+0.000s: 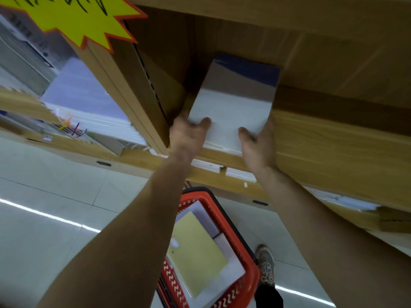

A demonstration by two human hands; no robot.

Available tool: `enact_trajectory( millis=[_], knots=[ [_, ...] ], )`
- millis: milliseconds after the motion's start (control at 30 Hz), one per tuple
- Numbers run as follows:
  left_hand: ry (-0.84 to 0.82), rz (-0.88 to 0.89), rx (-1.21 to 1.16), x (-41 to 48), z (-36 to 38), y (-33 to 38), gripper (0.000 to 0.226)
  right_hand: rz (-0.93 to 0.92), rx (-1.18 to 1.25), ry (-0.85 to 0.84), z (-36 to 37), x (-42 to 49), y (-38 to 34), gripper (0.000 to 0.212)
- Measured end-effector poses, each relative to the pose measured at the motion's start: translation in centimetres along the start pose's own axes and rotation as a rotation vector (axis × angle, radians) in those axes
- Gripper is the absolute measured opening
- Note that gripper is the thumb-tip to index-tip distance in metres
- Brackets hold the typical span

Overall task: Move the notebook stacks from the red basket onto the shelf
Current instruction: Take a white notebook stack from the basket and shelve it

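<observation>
Hands (224, 138) gripping glossy white notebook stack (235, 101), woodgrain shelf (322, 138), red basket (249, 263) below

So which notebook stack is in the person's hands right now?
The white stack on the wooden shelf, gripped by left hand and right hand. The yellow-topped stack lies in the red basket.

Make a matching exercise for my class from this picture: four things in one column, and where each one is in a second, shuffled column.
Things:
1. white notebook stack
2. yellow notebook
3. starburst sign
4. shoe

Places:
A. on the floor, right of the basket
B. in the red basket
C. upper left corner
D. on the shelf, between both hands

Pairs: 1-D, 2-B, 3-C, 4-A
</observation>
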State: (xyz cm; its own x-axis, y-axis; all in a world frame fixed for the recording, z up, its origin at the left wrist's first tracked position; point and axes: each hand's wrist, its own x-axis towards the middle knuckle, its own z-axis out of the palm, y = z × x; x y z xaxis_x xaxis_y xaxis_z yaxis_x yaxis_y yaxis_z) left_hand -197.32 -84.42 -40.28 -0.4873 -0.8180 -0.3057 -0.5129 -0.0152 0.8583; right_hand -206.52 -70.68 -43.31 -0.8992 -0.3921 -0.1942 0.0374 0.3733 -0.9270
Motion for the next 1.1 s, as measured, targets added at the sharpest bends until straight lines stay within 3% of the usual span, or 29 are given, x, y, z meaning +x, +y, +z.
enact_trajectory(
  millis=[200, 500, 600, 667, 767, 833, 1100],
  knots=[
    [-0.086, 0.06, 0.069, -1.9, -1.7, -1.8, 0.055, 0.03, -0.025, -0.084, -1.5, 1.0, -0.8, 0.067],
    [-0.034, 0.04, 0.213, -6.8, -5.9, -6.6, 0.047, 0.06, -0.018, -0.042, 3.6, 0.6, -2.3, 0.088],
    [-0.06, 0.041, 0.231, -7.1, -6.5, -6.7, 0.046, 0.04, -0.026, -0.044, 3.2, 1.2, -2.0, 0.075],
    [-0.082, 0.047, 0.215, -6.5, -6.1, -5.9, 0.053, 0.024, -0.029, -0.047, 2.9, 1.7, -1.5, 0.069],
    [-0.135, 0.03, 0.18, -5.7, -5.3, -4.7, 0.078, 0.019, -0.051, -0.033, 3.4, 1.9, -1.9, 0.083],
    [-0.142, 0.007, 0.145, -5.6, -5.0, -4.4, 0.093, 0.013, -0.031, -0.02, 3.5, 2.1, -2.0, 0.08],
    [-0.12, 0.098, 0.174, -5.2, -4.7, -5.1, 0.057, -0.041, -0.043, -0.114, 2.7, 1.8, -1.7, 0.08]
  ],
)
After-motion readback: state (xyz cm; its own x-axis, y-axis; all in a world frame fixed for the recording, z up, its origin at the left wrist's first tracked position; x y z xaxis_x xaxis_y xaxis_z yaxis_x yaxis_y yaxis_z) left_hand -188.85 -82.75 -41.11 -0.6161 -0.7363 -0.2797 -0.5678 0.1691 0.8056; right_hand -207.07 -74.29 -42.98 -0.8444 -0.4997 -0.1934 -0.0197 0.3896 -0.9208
